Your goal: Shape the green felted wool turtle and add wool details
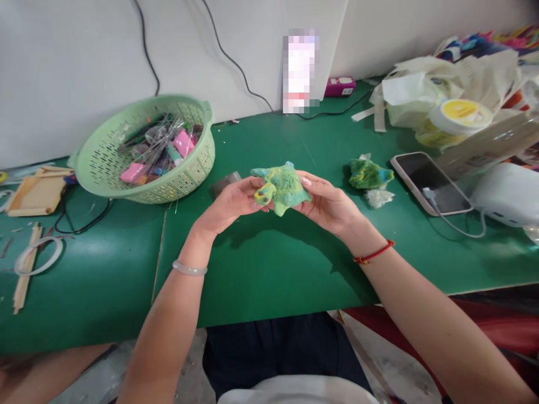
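Observation:
Both hands hold up a green, blue and yellow turtle figure [285, 188] above the green table, its head turned toward the lower left. My left hand [238, 197] grips its left side near the head, with fingertips partly hidden behind it. My right hand [322, 201] holds the opposite edge, thumb on top and the other fingers underneath. Just behind my left hand lies a small grey block [226, 183]. A second lump in similar green, blue and yellow [369, 174] rests on the table right of my right hand, beside some crumpled clear plastic [379, 197].
At the back left stands a light green basket [105, 174] with wrapped pieces in it. Left of it are a wooden tray [36, 193], sticks [27, 269] and a white ring [40, 256]. Rightward lie a cabled phone [429, 179], a white device [505, 193] and a lidded tub [463, 115].

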`<state>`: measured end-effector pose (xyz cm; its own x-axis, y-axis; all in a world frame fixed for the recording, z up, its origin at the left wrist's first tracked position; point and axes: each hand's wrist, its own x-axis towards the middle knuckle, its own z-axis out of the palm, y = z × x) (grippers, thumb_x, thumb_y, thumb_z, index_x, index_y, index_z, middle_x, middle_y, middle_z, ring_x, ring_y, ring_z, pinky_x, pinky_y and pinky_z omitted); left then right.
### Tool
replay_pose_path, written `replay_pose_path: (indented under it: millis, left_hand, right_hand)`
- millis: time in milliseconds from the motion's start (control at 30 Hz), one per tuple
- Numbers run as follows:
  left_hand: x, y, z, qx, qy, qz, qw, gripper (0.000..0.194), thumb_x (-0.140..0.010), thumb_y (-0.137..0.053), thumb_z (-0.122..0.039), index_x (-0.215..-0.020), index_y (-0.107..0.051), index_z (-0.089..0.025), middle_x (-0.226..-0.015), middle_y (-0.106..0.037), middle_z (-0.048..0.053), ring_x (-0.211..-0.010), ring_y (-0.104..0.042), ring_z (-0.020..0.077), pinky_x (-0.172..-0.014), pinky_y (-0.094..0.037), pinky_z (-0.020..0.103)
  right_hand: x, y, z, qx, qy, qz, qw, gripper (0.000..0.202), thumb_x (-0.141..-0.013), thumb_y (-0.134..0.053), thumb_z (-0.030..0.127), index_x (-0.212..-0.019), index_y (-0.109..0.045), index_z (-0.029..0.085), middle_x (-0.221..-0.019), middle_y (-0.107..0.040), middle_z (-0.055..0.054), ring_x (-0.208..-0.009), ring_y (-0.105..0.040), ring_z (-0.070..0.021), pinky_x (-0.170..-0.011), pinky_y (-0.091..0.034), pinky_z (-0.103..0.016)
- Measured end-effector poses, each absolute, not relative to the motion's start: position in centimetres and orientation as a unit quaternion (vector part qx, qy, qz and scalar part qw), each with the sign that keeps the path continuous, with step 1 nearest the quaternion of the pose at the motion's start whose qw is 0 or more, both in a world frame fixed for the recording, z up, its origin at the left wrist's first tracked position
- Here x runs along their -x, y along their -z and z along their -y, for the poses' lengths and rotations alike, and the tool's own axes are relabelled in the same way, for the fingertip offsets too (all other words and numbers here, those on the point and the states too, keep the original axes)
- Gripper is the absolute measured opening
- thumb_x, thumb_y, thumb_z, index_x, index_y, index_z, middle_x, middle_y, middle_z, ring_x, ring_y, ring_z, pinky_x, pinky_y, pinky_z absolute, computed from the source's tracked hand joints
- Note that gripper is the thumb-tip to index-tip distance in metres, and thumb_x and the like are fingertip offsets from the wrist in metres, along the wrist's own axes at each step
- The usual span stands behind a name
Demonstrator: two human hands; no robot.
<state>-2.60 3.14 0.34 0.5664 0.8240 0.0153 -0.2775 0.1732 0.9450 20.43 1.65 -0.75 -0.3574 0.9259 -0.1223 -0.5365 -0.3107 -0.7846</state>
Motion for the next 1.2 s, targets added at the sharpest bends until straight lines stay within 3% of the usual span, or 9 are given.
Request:
replay_pose_path:
  millis: [300, 500, 767, 1033, 1200]
  left_hand:
    - [2.1, -0.6, -3.0, -0.520, -0.382, -0.273, 0.713, 0.037, -0.077, -0.089, -0.051, -0.094, -0.081, -0.020, -0.092, -0.080, 0.005, -0.085, -0.077, 0.0216, -0.085, -0.062, 0.037]
    - [2.6, -0.9, -3.2, -0.582, -0.424, -0.335, 0.608, 0.033, -0.076, -0.092, -0.050, -0.092, -0.084, -0.022, -0.089, -0.081, 0.003, -0.080, -0.075, 0.0146, -0.078, -0.062, 0.028]
    - [2.4, -0.8, -3.4, -0.591, -0.467, -0.393, 0.528, 0.046, -0.070, -0.090, -0.063, -0.080, -0.080, -0.019, -0.072, -0.078, 0.003, -0.069, -0.075, 0.0164, -0.068, -0.061, 0.028]
    - [2.7, -1.5, -3.4, -0.613, -0.447, -0.391, 0.521, 0.045, -0.070, -0.091, -0.062, -0.071, -0.076, -0.020, -0.065, -0.074, 0.002, -0.063, -0.070, 0.0134, -0.067, -0.059, 0.026]
    - [3.3, -2.2, -3.4, -0.635, -0.408, -0.375, 0.538, 0.043, -0.071, -0.092, -0.058, -0.068, -0.073, -0.019, -0.062, -0.072, 0.001, -0.064, -0.072, 0.0145, -0.068, -0.059, 0.027]
  right_hand:
    - [-20.6, 0.7, -1.8, 0.319, -0.744, 0.318, 0.494, 0.030, -0.074, -0.091, 0.034, -0.099, -0.083, 0.022, -0.093, -0.079, 0.000, -0.078, -0.071, -0.0127, -0.073, -0.063, -0.023]
    - [-20.6, 1.0, -1.8, 0.323, -0.741, 0.322, 0.492, 0.026, -0.079, -0.087, 0.034, -0.102, -0.083, 0.022, -0.094, -0.080, -0.002, -0.078, -0.071, -0.0133, -0.075, -0.063, -0.025]
    - [-20.6, 0.9, -1.8, 0.323, -0.732, 0.341, 0.493, 0.022, -0.080, -0.086, 0.034, -0.099, -0.082, 0.023, -0.093, -0.080, -0.002, -0.081, -0.072, -0.0151, -0.079, -0.063, -0.027]
    - [-20.5, 0.9, -1.8, 0.319, -0.742, 0.325, 0.492, 0.025, -0.076, -0.090, 0.034, -0.098, -0.083, 0.022, -0.092, -0.081, -0.001, -0.078, -0.072, -0.0137, -0.077, -0.063, -0.025]
    - [-20.6, 0.9, -1.8, 0.330, -0.736, 0.336, 0.486, 0.022, -0.080, -0.088, 0.035, -0.098, -0.083, 0.023, -0.094, -0.081, -0.001, -0.082, -0.073, -0.0141, -0.079, -0.063, -0.025]
